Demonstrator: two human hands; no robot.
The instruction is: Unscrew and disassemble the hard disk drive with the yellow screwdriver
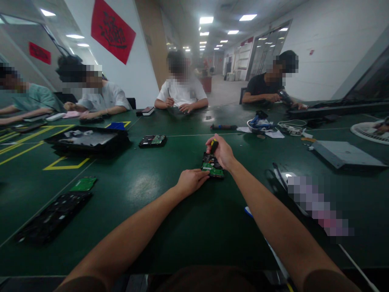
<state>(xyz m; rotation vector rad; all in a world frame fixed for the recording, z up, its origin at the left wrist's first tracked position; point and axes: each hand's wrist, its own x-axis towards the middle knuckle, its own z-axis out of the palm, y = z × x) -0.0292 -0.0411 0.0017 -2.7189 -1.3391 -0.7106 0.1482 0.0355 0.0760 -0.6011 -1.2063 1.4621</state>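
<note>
A hard drive (213, 166) lies on the green table in front of me, its green circuit board facing up. My left hand (193, 181) is closed at its near left edge, fingertips pressed against the board side. In my right hand (223, 152) is a screwdriver (214, 145) with a yellow and black handle, gripped above the far part of the drive. The screwdriver's tip is hidden or too small to make out. A second hard drive (152, 140) rests farther off to the left, board side up.
At left are a loose green circuit board (84, 183), a dark slotted part (54, 217) and a black tray (88, 140). A flat metal box (349, 154) and a bowl of cables (260, 123) stand to the right. Several people sit across the table (170, 227).
</note>
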